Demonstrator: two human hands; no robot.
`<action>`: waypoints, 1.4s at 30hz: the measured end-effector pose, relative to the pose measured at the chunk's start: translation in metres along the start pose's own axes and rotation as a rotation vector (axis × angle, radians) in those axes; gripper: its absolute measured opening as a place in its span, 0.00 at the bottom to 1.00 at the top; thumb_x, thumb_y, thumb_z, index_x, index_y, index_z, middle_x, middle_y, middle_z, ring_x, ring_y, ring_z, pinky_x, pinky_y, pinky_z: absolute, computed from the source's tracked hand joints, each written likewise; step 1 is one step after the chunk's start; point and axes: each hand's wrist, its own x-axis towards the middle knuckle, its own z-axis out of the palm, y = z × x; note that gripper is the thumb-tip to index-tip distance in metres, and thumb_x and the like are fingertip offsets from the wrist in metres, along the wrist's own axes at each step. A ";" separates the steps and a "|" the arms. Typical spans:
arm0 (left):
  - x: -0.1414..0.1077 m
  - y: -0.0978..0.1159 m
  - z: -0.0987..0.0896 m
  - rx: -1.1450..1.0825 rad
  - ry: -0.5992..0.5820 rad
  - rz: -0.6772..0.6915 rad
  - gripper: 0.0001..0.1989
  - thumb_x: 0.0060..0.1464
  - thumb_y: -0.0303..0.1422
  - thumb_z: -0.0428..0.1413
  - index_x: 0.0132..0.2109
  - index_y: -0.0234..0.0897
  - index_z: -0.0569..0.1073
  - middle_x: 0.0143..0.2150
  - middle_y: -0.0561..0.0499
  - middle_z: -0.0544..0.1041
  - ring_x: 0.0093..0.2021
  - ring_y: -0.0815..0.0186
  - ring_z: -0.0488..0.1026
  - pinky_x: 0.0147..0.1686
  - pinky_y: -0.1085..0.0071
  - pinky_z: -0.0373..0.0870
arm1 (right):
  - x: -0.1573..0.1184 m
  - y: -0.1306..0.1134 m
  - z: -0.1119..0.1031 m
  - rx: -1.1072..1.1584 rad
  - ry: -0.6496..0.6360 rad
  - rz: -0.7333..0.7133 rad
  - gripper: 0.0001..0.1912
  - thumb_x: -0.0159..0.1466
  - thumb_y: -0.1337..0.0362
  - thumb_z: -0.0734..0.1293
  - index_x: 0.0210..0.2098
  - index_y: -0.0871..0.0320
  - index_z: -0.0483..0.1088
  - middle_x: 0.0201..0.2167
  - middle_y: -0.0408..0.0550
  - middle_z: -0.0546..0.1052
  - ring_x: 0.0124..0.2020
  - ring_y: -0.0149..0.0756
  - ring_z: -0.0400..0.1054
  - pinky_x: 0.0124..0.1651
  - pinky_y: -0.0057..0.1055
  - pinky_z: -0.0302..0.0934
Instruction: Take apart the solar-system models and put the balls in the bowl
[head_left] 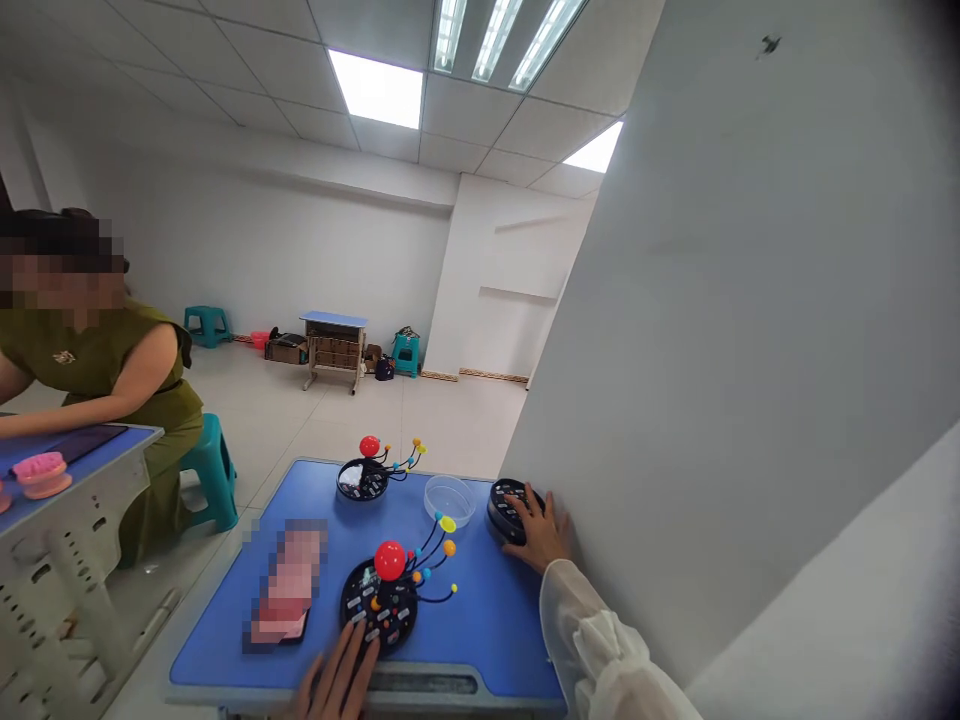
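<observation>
A solar system model with a round black base (379, 610), a large red ball (390, 561) and small coloured balls on curved wires stands near the front of the blue desk. My left hand (337, 680) lies at the desk's front edge, its outstretched fingers reaching the near rim of this base. At the right, my right hand (541, 535) rests with spread fingers on a thick black round piece (506, 508), perhaps stacked bases, beside the wall. A second such model (362, 480) stands at the back left. Between it and my right hand sits a clear round dish (449, 500).
A pixelated phone-like item (289, 580) lies on the desk's (480, 640) left side. A grey wall (712, 350) rises close on the right. At the left, a person (112, 390) sits at another desk (135, 445). A small desk (334, 320) and stools stand far back.
</observation>
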 end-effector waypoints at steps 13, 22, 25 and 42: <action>0.004 -0.036 0.002 -0.097 -0.199 0.198 0.35 0.52 0.27 0.55 0.67 0.46 0.60 0.65 0.51 0.68 0.62 0.60 0.67 0.56 0.68 0.61 | -0.001 -0.075 0.038 0.206 -0.130 -0.158 0.33 0.60 0.78 0.56 0.61 0.49 0.65 0.50 0.52 0.75 0.50 0.43 0.72 0.48 0.33 0.62; 0.043 -0.032 -0.018 -0.450 -0.284 -0.052 0.26 0.58 0.40 0.55 0.62 0.47 0.66 0.62 0.47 0.73 0.57 0.57 0.73 0.51 0.63 0.73 | -0.047 -0.039 0.036 0.739 0.066 -0.077 0.25 0.62 0.69 0.52 0.55 0.56 0.68 0.42 0.50 0.79 0.37 0.37 0.75 0.45 0.36 0.67; 0.069 -0.022 -0.021 -0.631 -0.236 -0.245 0.25 0.58 0.40 0.53 0.61 0.41 0.65 0.57 0.43 0.76 0.55 0.56 0.74 0.52 0.60 0.72 | -0.081 -0.042 0.041 0.999 0.142 -0.012 0.16 0.63 0.58 0.57 0.41 0.56 0.72 0.34 0.50 0.79 0.31 0.39 0.74 0.38 0.37 0.69; 0.099 0.098 -0.032 -2.282 -0.548 -1.458 0.05 0.55 0.31 0.62 0.36 0.32 0.77 0.38 0.40 0.83 0.43 0.57 0.81 0.48 0.62 0.74 | -0.148 -0.105 0.037 1.012 0.261 -0.051 0.22 0.62 0.42 0.63 0.38 0.52 0.76 0.33 0.48 0.80 0.32 0.41 0.74 0.37 0.34 0.69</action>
